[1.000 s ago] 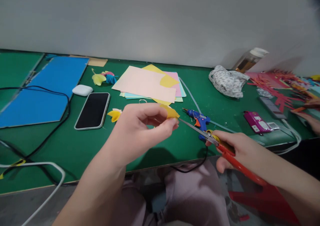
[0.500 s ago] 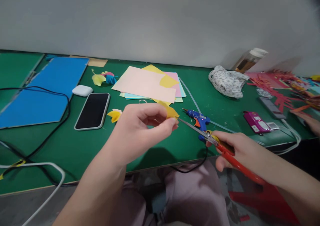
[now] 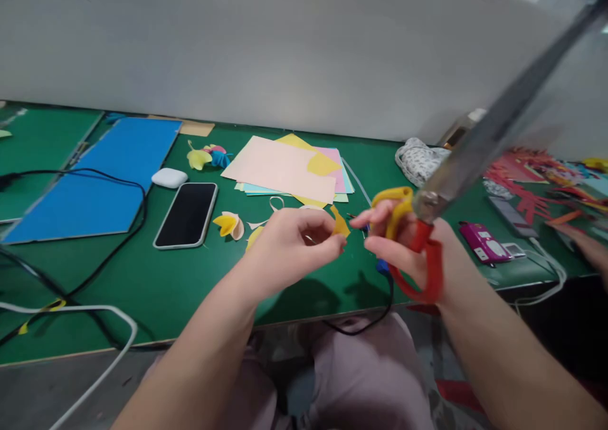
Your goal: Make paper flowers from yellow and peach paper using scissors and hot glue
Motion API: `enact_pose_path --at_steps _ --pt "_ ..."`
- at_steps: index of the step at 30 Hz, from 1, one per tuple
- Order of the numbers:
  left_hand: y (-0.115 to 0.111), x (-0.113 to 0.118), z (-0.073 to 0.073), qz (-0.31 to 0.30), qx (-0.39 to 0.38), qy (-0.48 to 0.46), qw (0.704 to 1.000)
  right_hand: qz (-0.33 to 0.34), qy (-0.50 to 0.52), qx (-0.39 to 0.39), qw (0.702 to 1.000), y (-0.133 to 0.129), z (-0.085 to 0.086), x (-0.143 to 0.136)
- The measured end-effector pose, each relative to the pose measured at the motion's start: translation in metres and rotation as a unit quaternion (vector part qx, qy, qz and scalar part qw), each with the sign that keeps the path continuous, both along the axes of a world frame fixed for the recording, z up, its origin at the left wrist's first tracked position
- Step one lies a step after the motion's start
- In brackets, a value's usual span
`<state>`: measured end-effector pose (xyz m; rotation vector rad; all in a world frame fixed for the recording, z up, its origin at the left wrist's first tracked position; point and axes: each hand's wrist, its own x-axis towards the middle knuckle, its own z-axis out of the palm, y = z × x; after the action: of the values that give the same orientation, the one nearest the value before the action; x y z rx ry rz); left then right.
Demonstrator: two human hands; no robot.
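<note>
My left hand (image 3: 285, 246) is closed in a pinch on a small piece of yellow-orange paper (image 3: 339, 222), held above the table. Close by on the right, my right hand (image 3: 401, 254) has its fingers through the handles of a pair of scissors (image 3: 431, 203) with yellow and red grips. The blades point up and to the right, away from the paper. My right fingertips are near the paper but apart from it. Behind my right hand, a blue glue gun (image 3: 382, 266) is mostly hidden.
Stacked coloured paper (image 3: 280, 164) lies at the back. A phone (image 3: 187, 216), a white earbud case (image 3: 170, 178), a paper flower (image 3: 230, 225) and a blue board (image 3: 102, 177) are on the left. To the right are a patterned pouch (image 3: 418, 161), a purple packet (image 3: 482, 242) and another person's hand (image 3: 582, 240).
The scissors have swung from pointing at the paper to pointing up and right. My right hand has turned and come nearer my left, which still pinches the paper.
</note>
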<state>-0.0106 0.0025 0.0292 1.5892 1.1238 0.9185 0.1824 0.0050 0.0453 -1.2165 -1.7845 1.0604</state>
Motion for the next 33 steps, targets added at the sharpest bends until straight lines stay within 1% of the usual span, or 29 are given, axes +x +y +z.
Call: enact_pose_path --at_steps 1,4,11,15,18,20,21,22,24,25,28,30,33 --pt "0.001 0.0 -0.001 -0.006 -0.002 0.0 1.0 0.014 0.035 0.01 0.999 0.004 0.001 -0.011" --pt "0.002 -0.003 -0.005 -0.011 -0.004 -0.003 1.0 0.026 0.08 0.003 0.996 0.012 0.001 -0.034" --pt "0.008 -0.017 -0.013 -0.001 -0.025 -0.009 1.0 0.008 0.1 0.022 0.995 0.021 -0.005 -0.054" --pt "0.014 -0.032 -0.026 -0.002 -0.048 0.01 0.999 -0.029 0.1 0.036 0.994 0.031 -0.004 -0.063" --pt "0.017 -0.051 -0.042 0.012 -0.083 0.04 0.996 -0.053 0.081 0.032 0.995 0.047 -0.011 -0.071" --pt "0.016 -0.063 -0.05 -0.007 -0.085 0.088 0.992 -0.056 0.047 0.011 0.997 0.06 -0.022 -0.078" --pt "0.014 -0.067 -0.053 -0.03 -0.078 0.122 0.989 -0.057 0.01 -0.004 0.998 0.067 -0.028 -0.083" --pt "0.01 -0.068 -0.055 -0.051 -0.059 0.163 0.983 -0.051 -0.05 -0.025 0.997 0.073 -0.036 -0.088" --pt "0.001 -0.066 -0.057 -0.081 0.005 0.263 0.961 -0.038 -0.101 -0.048 0.993 0.083 -0.052 -0.098" --pt "-0.005 -0.062 -0.058 -0.079 0.024 0.289 0.954 -0.034 -0.125 -0.057 0.99 0.087 -0.059 -0.103" --pt "-0.018 -0.046 -0.06 -0.073 0.057 0.329 0.94 -0.027 -0.19 -0.061 0.98 0.094 -0.076 -0.115" --pt "-0.024 -0.037 -0.066 -0.065 0.074 0.351 0.931 -0.028 -0.226 -0.055 0.972 0.097 -0.083 -0.119" --pt "-0.026 -0.03 -0.077 -0.04 0.089 0.375 0.922 -0.034 -0.275 -0.043 0.96 0.103 -0.087 -0.122"
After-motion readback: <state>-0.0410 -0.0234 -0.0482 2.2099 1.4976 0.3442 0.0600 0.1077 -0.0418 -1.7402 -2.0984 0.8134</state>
